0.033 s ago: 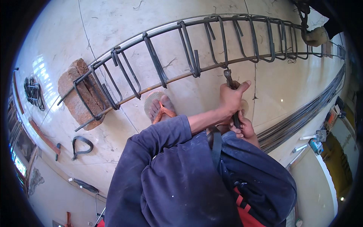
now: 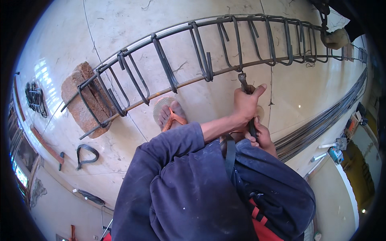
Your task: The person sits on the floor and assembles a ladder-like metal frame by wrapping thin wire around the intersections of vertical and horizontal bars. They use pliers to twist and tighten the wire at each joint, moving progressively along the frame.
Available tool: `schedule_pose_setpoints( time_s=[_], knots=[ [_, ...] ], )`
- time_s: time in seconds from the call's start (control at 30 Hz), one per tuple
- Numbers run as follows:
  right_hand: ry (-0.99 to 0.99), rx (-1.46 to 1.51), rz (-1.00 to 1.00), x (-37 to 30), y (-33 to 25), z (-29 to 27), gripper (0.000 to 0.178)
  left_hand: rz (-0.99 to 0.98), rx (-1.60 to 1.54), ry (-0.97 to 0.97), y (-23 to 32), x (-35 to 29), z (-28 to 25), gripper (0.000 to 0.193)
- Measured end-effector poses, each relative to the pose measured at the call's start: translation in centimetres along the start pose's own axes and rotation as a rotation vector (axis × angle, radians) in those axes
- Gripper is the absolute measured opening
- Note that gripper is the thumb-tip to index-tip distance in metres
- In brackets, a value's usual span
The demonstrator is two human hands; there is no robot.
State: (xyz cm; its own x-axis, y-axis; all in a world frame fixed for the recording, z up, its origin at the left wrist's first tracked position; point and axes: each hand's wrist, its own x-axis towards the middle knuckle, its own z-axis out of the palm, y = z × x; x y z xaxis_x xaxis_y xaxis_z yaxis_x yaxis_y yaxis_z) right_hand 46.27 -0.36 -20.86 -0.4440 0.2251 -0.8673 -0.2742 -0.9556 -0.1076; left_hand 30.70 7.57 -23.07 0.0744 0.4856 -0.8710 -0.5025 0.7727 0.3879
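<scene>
Over pale floor tiles (image 2: 193, 104) stretches a dark steel rebar cage (image 2: 208, 75). The left hand (image 2: 247, 105) grips a dark metal pincer-like tool (image 2: 243, 80), its head protruding toward the cage; the right hand (image 2: 263, 135) seemingly clasps its handle (image 2: 252, 127).

From the pincers (image 2: 243, 82), the rebar cage (image 2: 193, 82) bars 12 o'clock with its nearer bar, though openings between stirrups (image 2: 165, 64) at 11 would admit a hand. Bare tiled floor (image 2: 289, 100) gives passage at 3 until the bar bundle (image 2: 321, 120) at 4. At 8, a gap ends at the sandalled foot (image 2: 165, 116); the left sleeve (image 2: 169, 148) blocks 7.
</scene>
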Motion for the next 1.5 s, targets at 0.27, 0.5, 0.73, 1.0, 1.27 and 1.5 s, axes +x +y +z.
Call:
schedule_pose_setpoints(
  time_s=[0.27, 0.5, 0.73, 1.0, 1.27, 1.5],
  knots=[
    [0.469, -1.131, -0.736, 0.4, 0.6, 3.3, 0.043, 0.124, 0.078, 0.160, 0.3, 0.4, 1.2, 0.039],
    [-0.379, 0.765, -0.102, 2.6, 4.7, -0.8, 0.046, 0.082, 0.002, 0.042, 0.5, -1.6, 0.4, 0.037],
    [0.215, -0.440, -0.368, 0.1, 0.4, 2.0, 0.048, 0.042, -0.031, 0.022, -0.7, 0.5, 1.0, 0.036],
    [0.308, -0.746, -0.438, -0.2, -1.1, 2.0, 0.030, -0.001, 0.004, 0.140, 0.7, -0.2, 1.5, 0.031],
    [-0.265, 0.423, -0.202, 3.2, 2.7, -1.1, 0.019, -0.037, -0.009, -0.022, -0.1, -0.2, -0.1, 0.038],
    [0.229, -0.939, -0.526, -1.2, -0.9, 4.3, 0.055, 0.058, -0.028, 0.132, -1.0, 0.4, 1.5, 0.038]
  ],
)
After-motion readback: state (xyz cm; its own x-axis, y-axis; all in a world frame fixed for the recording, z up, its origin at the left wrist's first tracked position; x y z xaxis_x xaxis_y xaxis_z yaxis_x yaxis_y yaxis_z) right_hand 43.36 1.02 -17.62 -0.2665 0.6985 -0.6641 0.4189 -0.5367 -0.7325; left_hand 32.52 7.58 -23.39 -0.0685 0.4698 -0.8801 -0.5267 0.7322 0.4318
